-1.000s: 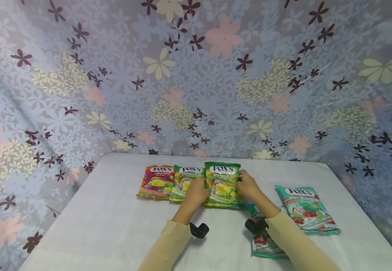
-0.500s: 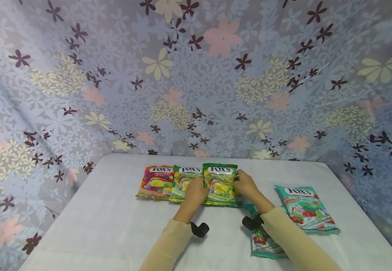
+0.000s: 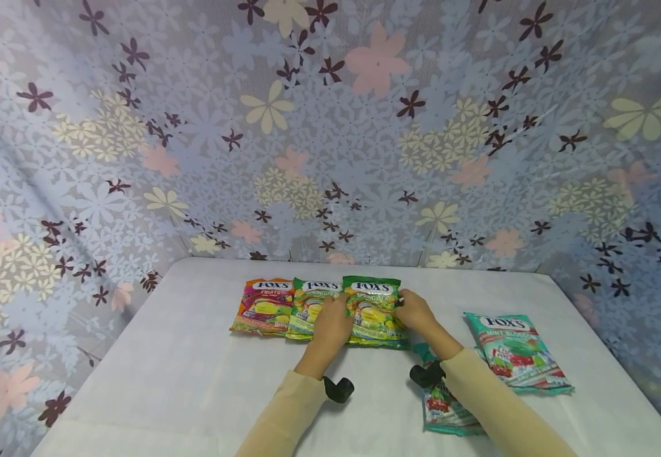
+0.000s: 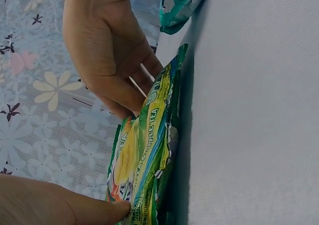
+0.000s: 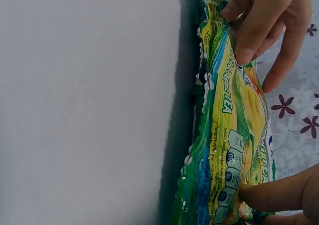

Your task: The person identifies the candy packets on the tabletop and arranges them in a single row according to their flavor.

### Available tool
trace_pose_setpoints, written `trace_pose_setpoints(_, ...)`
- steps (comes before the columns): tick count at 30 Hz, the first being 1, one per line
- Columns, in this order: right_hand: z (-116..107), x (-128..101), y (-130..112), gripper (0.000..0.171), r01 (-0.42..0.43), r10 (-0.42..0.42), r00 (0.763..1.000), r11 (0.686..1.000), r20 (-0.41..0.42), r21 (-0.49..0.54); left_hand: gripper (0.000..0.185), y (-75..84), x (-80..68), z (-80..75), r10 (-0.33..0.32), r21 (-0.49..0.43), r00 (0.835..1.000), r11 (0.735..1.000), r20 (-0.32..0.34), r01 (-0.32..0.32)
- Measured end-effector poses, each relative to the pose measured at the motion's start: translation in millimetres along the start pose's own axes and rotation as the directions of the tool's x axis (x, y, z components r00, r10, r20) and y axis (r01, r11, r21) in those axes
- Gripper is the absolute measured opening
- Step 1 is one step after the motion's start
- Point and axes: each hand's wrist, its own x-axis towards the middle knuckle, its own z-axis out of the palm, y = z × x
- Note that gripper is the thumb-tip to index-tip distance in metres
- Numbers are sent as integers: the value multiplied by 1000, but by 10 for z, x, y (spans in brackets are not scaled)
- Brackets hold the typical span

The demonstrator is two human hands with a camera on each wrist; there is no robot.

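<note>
While both hands meet at the far middle of the white counter (image 3: 181, 381), they hold the same green Spring Tea candy bag (image 3: 373, 311) from opposite sides. The left hand (image 3: 330, 325) pinches the bag's left edge, its thumb tip pressed on the printed front as the left wrist view shows (image 4: 117, 207), and the right hand (image 3: 416, 312) grips the right edge with fingers (image 5: 251, 35) curled over the front of the packet. The bag lies on the counter at the right end of a row, its left edge overlapping a second green Spring Tea bag (image 3: 310, 308), which in turn sits just beside an orange and red Fruits bag (image 3: 261, 306) at the left end. Nearer the person and to the right, a teal Mint bag (image 3: 515, 352) lies flat, well apart from the row, and another teal bag (image 3: 444, 406) lies partly hidden under the right forearm. Both arms wear beige sleeves (image 3: 290, 412), each with a small black camera mount (image 3: 338, 388) at the wrist. Behind and around the counter hangs a flower-patterned cloth (image 3: 330, 127) in grey-blue, pink, cream and dark maroon.
</note>
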Motion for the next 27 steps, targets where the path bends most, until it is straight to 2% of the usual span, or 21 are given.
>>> trace_pose_setpoints(14, 27, 9, 44, 52, -7, 7, 1000, 1000, -10, 12, 44, 40, 2, 20, -9, 33, 1000, 999, 13, 9)
trace_pose_setpoints(18, 25, -21, 36, 54, -9, 9, 1000, 1000, -11, 26, 42, 45, -22, 38, 1, 85, 1000, 996, -23, 1)
trace_pose_setpoints(24, -16, -103, 13, 62, 21, -20, 1000, 998, -8, 55, 27, 60, -98, 61, 81, 247, 990, 968, -112, -51)
trace_pose_setpoints(27, -64, -174, 21, 61, 53, -52, 999, 997, -17, 58, 28, 98, -147, 45, 108, 243, 986, 967, -125, -76)
